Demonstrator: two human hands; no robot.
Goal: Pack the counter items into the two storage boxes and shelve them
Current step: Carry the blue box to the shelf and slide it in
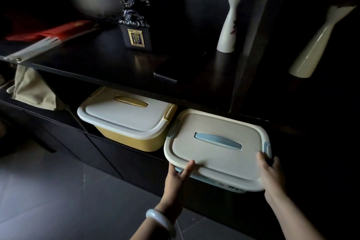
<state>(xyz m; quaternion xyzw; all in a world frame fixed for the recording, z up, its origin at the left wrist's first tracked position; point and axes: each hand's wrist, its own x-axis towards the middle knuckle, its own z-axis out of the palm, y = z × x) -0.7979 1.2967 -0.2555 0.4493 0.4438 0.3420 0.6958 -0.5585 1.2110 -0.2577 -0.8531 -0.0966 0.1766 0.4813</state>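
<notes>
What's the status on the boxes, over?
Left hand and right hand gripping blue box, front end overhanging the shelf. Yellow box already shelved beside it. Nothing blocking.

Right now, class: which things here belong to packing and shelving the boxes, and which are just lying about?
Job: blue box, yellow box, left hand, right hand.
Lying about: white vase, dark figurine, red flags, beige bag.
</notes>
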